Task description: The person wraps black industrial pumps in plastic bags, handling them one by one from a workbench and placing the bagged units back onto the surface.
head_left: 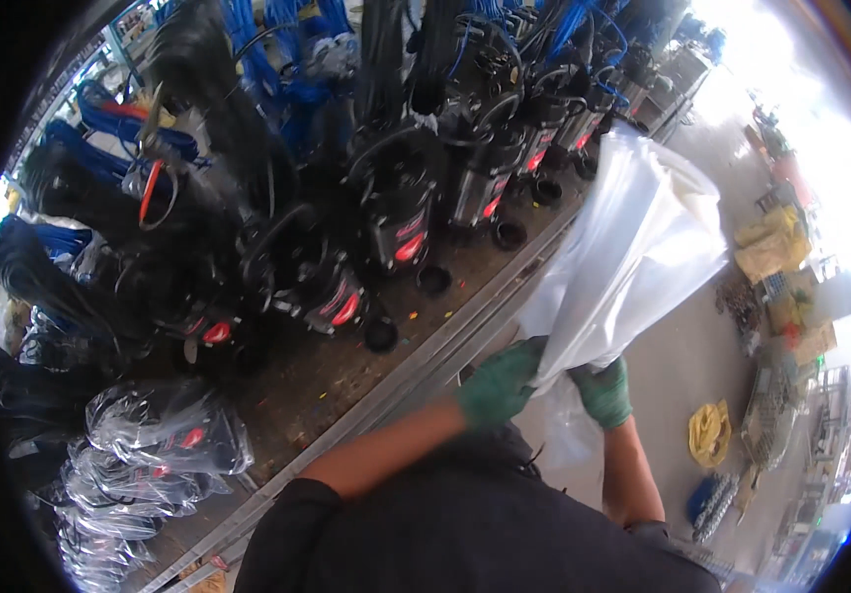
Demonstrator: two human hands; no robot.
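Note:
Both my hands wear green gloves and hold a large bundle of clear plastic bags (633,247) in front of me, right of the workbench edge. My left hand (501,381) is closed on the bundle's gathered lower end. Beside it my right hand (603,392) grips the same end from the right, its fingers partly hidden by the plastic. The bundle fans out upward and away, and a loose flap of film hangs below between my hands. Nearest to my left hand on the bench stands a black pump (322,287) with a red label.
A long bench (346,381) with a metal edge runs diagonally, carrying several black pumps with black and blue cable coils. Pumps wrapped in clear plastic (149,465) stand at the lower left. On the floor to the right lie a yellow sack (709,433), crates and boxes.

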